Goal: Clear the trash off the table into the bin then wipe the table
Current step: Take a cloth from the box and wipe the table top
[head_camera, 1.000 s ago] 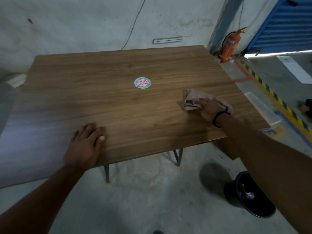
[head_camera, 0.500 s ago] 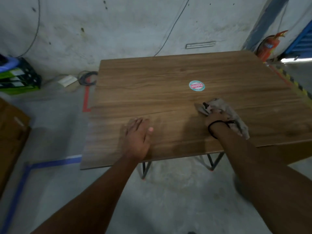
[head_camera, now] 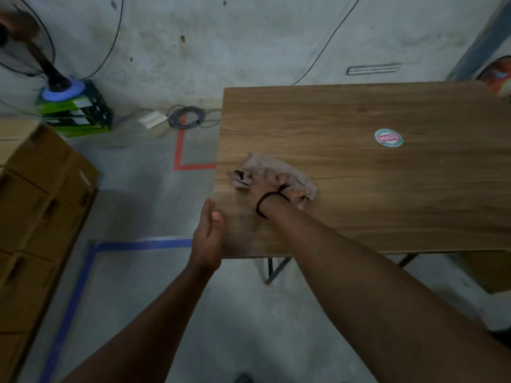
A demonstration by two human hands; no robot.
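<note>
The right hand [head_camera: 272,187] lies on top of a crumpled beige cloth [head_camera: 262,163] and presses it onto the worktop [head_camera: 387,205]. Its fingers are spread over the folds, so it pushes on the cloth without closing round it. A black band [head_camera: 264,201] circles the right wrist. The right forearm reaches in from the lower right, across the worktop's near edge.

The left hand [head_camera: 208,239] is released and holds nothing. It is turned edge-on, fingers straight and together, and set against the worktop's left edge near the near-left corner, with the thumb tip over the wood.

The cloth sits on the left part of the worktop, close to the left edge and about midway between the near and far sides. Part of it sticks out to the left of the hand and part to the right. Well to its right, a round teal sticker [head_camera: 388,138] with a pink band is stuck flat on the wood-grain surface. Black metal legs [head_camera: 272,269] show beneath the near edge.

Outward on the concrete floor, a red tape corner [head_camera: 181,153] lies just left of the worktop and a blue tape line [head_camera: 143,244] runs near the left hand. Cardboard boxes [head_camera: 41,205] stand at far left, and behind them a green box [head_camera: 80,117]. A coiled cable [head_camera: 185,118] lies by the wall beside a small white block [head_camera: 152,120]. Part of a red fire extinguisher [head_camera: 499,78] shows at the far right corner.
</note>
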